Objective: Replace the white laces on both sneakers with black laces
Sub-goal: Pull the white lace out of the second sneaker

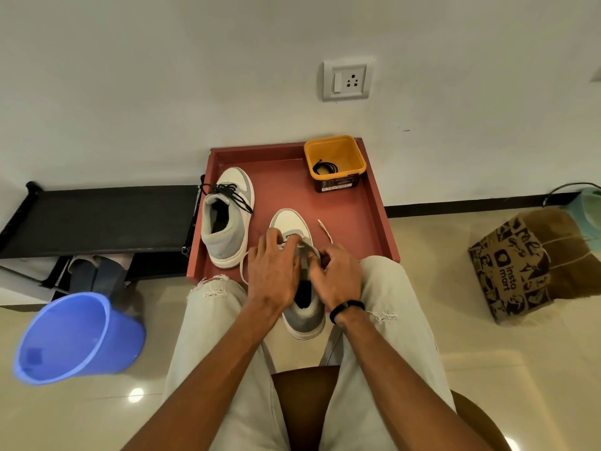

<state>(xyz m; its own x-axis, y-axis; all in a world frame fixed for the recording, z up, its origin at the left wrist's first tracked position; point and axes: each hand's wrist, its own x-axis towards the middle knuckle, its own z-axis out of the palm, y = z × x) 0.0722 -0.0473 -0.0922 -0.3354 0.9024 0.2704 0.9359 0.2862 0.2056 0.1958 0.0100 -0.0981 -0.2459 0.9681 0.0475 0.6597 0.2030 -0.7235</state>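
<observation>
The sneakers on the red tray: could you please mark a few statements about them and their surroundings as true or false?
1. The far sneaker has black laces. True.
2. Both hands are on the near sneaker. True: left hand, right hand.
3. The yellow tub is empty. False: a coiled black lace lies in it.
4. The blue bucket stands on the red tray. False: it is on the floor, left of the tray.

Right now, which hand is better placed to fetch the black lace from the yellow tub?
Probably the right hand: the tub stands at the tray's far right corner, on that hand's side. The left hand would have to cross over the sneaker.
</observation>
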